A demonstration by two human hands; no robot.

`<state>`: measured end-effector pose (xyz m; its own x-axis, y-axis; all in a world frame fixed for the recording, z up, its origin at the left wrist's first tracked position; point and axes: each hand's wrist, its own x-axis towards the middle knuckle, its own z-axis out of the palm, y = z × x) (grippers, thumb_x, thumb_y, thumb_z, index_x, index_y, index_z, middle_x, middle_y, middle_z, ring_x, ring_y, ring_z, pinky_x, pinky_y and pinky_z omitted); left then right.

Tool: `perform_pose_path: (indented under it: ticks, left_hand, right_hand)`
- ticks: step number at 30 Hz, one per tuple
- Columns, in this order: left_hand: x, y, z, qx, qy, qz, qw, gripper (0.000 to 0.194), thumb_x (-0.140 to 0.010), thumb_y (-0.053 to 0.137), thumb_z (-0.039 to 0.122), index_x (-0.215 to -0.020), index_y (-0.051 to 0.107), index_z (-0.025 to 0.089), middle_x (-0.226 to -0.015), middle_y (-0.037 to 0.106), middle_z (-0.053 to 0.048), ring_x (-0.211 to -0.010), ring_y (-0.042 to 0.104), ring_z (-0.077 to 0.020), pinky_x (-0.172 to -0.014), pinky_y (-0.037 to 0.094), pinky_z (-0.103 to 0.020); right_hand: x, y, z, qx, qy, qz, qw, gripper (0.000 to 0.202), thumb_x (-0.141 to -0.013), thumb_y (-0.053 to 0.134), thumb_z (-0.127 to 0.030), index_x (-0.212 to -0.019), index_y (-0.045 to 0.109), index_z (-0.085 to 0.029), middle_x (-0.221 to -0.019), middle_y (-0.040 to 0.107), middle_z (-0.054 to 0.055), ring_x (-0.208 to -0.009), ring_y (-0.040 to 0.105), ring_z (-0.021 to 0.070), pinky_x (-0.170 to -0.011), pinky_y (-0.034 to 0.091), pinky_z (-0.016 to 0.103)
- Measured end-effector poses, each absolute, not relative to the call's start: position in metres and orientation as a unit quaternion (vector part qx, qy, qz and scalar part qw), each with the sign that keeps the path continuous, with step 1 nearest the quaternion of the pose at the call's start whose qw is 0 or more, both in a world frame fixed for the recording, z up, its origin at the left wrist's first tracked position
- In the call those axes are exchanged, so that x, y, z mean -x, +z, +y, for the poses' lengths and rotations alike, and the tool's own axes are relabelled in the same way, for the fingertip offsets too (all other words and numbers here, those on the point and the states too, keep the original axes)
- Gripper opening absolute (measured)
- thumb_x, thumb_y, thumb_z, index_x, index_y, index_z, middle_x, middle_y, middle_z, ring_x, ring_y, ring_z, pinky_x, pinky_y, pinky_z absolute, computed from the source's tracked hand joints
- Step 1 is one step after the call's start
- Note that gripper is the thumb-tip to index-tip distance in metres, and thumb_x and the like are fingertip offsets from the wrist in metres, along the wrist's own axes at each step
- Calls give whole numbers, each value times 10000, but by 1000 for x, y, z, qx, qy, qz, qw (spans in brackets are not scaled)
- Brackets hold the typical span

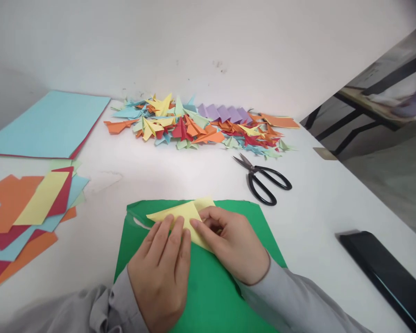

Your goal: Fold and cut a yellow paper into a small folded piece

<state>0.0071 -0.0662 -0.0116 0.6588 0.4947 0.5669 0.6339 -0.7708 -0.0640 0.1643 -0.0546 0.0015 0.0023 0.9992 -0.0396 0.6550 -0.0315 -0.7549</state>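
A partly folded sheet of yellow paper (185,210) lies on the green board (211,296) in front of me. My left hand (162,268) rests on it with the fingers stretched out, the tips pressing down its near left edge. On the other side, my right hand (234,240) pinches the paper between thumb and bent fingers. The fingertips under the raised flap are partly hidden. A black-handled pair of scissors (263,179) lies on the table beyond my right hand, its blades slightly apart.
Several folded paper planes (183,127) are heaped along the wall, with purple folded pieces (225,113) among them. Loose coloured paper strips (38,199) spread at left, below large blue sheets (52,122). A black phone-like slab (384,277) lies at right near the table edge.
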Motion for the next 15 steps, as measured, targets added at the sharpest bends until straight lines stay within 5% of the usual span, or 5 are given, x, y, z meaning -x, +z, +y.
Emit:
perform_pose_path:
  ticks: [5,8,15]
  left_hand:
    - [-9,-25,-70,899,-258,-335,116,332,-714,442,80,-1014,574,20,-1081,585,-221,-1076,490,-356,-806,485,-475]
    - [-10,-32,-71,894,-260,-354,92,370,-739,409,96,-1080,547,52,-1151,550,-196,-1155,421,-337,-856,453,-493]
    - [-13,-40,-69,882,-277,-374,66,403,-754,378,90,-1130,522,99,-1176,544,-154,-1179,405,-297,-903,412,-498]
  right_hand:
    - [-166,-1,-56,637,282,-644,316,259,-753,539,-235,-1005,529,-179,-564,602,-23,-453,534,114,-456,428,223]
    - [-171,2,-54,616,268,-672,311,194,-749,548,-232,-934,582,-184,-663,630,7,-476,548,111,-481,459,235]
    - [-180,3,-48,542,100,-793,261,227,-797,455,-161,-895,654,-213,-954,594,87,-865,552,199,-750,484,366]
